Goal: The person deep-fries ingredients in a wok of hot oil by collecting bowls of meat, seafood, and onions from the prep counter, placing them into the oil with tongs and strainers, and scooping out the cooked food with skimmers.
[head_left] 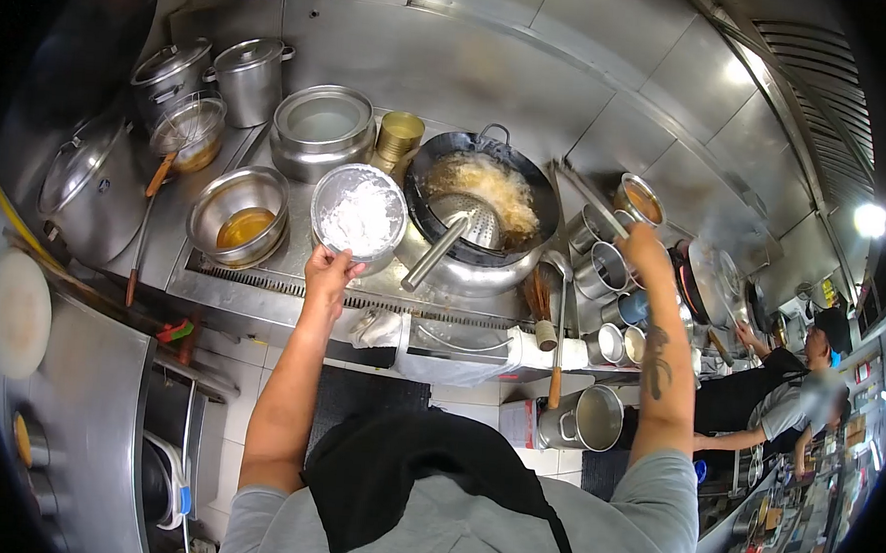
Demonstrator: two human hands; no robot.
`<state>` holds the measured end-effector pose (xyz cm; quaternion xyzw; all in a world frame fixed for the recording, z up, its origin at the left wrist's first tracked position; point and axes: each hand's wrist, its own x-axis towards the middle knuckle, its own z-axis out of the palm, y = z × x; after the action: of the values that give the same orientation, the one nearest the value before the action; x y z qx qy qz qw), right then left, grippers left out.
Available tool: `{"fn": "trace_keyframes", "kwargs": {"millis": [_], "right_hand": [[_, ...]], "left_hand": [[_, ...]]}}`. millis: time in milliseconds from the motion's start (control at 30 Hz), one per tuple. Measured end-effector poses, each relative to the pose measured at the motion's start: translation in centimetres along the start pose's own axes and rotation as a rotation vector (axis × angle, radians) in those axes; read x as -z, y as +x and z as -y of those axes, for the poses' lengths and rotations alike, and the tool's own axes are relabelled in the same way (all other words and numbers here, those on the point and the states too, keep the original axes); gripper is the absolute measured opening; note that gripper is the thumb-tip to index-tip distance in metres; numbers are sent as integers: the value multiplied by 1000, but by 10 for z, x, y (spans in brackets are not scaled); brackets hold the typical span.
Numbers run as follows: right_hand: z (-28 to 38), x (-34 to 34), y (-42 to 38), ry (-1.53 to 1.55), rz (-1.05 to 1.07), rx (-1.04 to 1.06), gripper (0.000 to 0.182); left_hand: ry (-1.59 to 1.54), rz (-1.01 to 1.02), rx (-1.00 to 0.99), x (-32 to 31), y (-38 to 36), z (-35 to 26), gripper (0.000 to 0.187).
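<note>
My left hand (329, 279) grips the near rim of a round metal bowl (315, 225) holding white powder (361, 214). The bowl is level over the counter, left of a black wok (424, 153). Oil (478, 178) bubbles and foams in the wok. A perforated metal skimmer (469, 218) rests in it, its thick handle (434, 254) sticking out toward me, untouched by either hand. To the right of the wok, my right hand (647, 252) is closed around a long, thin metal utensil (595, 197); its kind I cannot make out.
Left on the counter stand a metal bowl with yellow liquid (239, 191), a wide pot (319, 155) and lidded pots (248, 76). A brush (540, 300) and a wooden-handled tool (556, 368) lie right of the wok, near several metal containers (602, 270). A co-worker (758, 388) stands further right.
</note>
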<state>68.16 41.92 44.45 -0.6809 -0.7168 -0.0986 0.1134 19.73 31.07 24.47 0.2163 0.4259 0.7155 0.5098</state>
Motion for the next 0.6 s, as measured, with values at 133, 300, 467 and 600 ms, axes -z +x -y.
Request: {"fn": "trace_keyframes", "kwargs": {"millis": [133,300,467,600], "right_hand": [[65,119,-22,54,39,124,40],[134,142,-49,165,71,447,35],[195,106,-69,213,323,584,33],[209,80,-65,217,350,616,33]], "left_hand": [[-11,12,-24,-3,0,-8,8],[-36,39,-41,-15,8,2,8],[-47,65,-146,-27,6,7,10],[0,67,-248,-29,3,6,13]]}}
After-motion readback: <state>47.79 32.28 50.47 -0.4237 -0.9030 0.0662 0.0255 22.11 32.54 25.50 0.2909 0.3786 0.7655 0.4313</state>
